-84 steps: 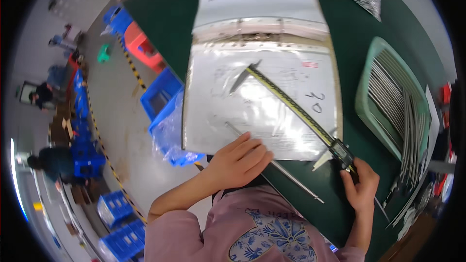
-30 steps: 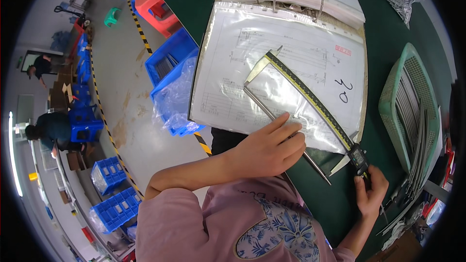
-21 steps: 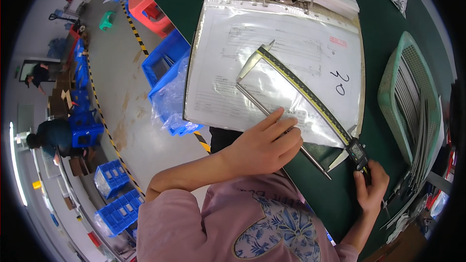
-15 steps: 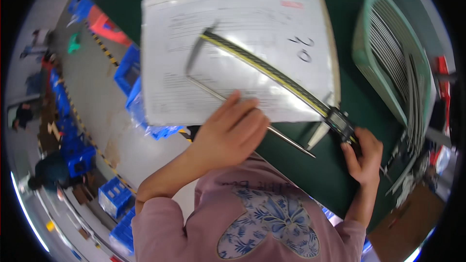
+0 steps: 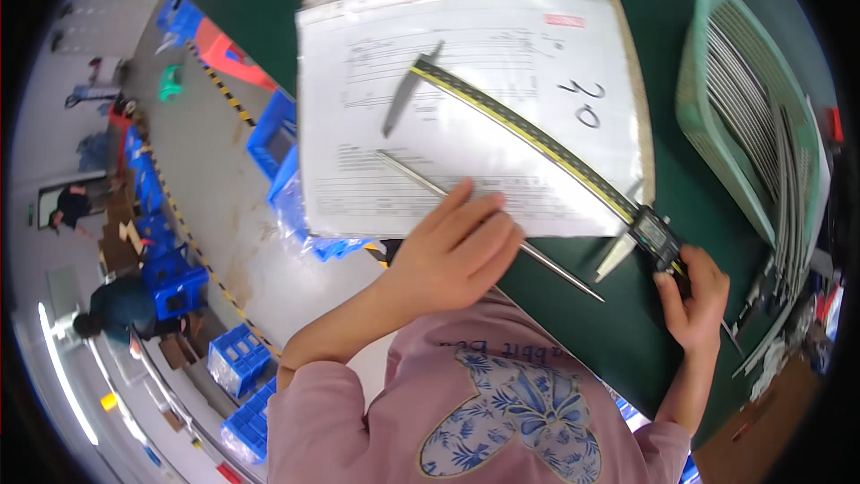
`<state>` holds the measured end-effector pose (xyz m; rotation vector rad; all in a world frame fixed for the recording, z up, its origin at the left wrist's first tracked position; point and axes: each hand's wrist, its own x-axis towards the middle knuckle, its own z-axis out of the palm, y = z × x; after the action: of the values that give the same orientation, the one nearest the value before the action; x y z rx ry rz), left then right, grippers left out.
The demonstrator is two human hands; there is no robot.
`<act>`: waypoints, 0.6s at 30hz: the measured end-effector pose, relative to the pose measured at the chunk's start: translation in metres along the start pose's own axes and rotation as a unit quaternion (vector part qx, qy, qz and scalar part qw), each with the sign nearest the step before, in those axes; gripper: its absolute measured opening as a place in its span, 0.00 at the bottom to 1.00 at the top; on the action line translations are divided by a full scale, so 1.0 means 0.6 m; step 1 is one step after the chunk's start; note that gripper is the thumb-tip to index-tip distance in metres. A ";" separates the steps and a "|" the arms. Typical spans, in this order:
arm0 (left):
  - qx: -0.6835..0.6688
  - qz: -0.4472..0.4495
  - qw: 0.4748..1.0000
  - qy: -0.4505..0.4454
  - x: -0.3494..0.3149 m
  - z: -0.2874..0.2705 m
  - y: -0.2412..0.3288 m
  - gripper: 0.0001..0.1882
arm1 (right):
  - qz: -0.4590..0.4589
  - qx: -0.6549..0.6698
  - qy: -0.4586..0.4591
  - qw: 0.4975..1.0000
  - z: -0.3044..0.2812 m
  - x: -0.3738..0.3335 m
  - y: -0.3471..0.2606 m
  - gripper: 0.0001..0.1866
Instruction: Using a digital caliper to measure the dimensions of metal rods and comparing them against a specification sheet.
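My left hand [image 5: 461,246] is closed over the middle of a thin, straight metal rod [image 5: 566,272]. One end of the rod lies across the page of a binder [image 5: 345,206]; the other reaches past the binder's near edge over the green table. In my right hand [image 5: 699,300] is the display end of a long digital caliper [image 5: 528,136], thumb and fingers gripping it. Its beam slants over the binder, with the jaws spread wide apart. The rod is beside the beam, nearer to me, between the levels of the two jaws; neither jaw appears to touch it.
A pale green basket [image 5: 692,94] full of metal rods [image 5: 742,85] stands at the right of the green table [image 5: 560,327], and more rods lie beside it. Blue crates [image 5: 237,358] are on the floor to the left. Two people are farther off at the left.
The whole view has shifted, so everything appears farther right and slightly lower. Both hands keep their holds on the rod and the caliper.
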<state>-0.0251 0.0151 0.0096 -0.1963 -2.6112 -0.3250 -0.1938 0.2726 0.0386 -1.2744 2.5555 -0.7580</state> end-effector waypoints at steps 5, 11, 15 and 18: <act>-0.002 -0.019 1.000 0.006 -0.004 0.003 0.006 0.13 | -0.010 0.011 -0.006 1.000 0.006 0.003 0.001 0.15; 0.007 -0.025 1.000 0.009 -0.005 0.004 0.007 0.12 | 0.009 0.024 -0.007 1.000 0.007 0.003 0.001 0.14; 0.004 -0.027 0.999 0.017 -0.005 0.007 0.008 0.12 | 0.005 0.016 -0.016 1.000 0.003 0.001 0.004 0.14; -0.003 -0.024 1.000 0.014 -0.001 0.009 0.008 0.11 | 0.002 0.009 -0.007 1.000 0.002 -0.003 0.003 0.14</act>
<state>-0.0262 0.0210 0.0057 -0.1302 -2.5904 -0.3498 -0.1937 0.2745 0.0364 -1.2648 2.5332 -0.7666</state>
